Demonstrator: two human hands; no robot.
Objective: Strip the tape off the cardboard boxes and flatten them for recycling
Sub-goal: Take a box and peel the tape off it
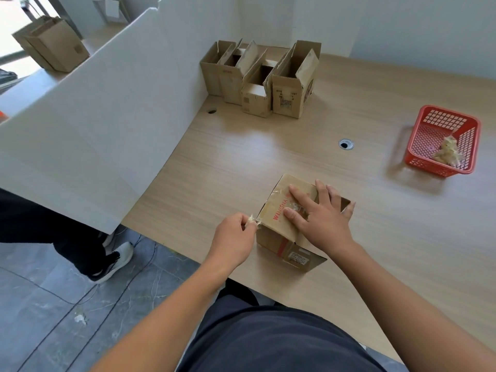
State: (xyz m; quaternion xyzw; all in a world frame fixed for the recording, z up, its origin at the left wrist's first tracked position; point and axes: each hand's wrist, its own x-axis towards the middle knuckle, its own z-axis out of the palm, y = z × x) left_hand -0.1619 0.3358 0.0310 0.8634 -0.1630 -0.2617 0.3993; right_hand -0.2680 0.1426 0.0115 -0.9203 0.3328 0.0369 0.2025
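A small cardboard box (273,226) with red lettering lies on its side near the front of the wooden table (295,162), its open end toward me. My right hand (319,213) presses flat on the box's upper face, fingers spread. My left hand (233,234) pinches a crumpled strip of clear tape (252,219) at the box's left corner; the strip still joins the box there. More clear tape shows across the upper face under my right fingers.
Several open cardboard boxes (257,79) stand at the table's back. A red plastic basket (429,157) with a wad of stripped tape sits at the right. A white partition (94,124) borders the left side; another person's leg and shoe (112,261) are beyond it.
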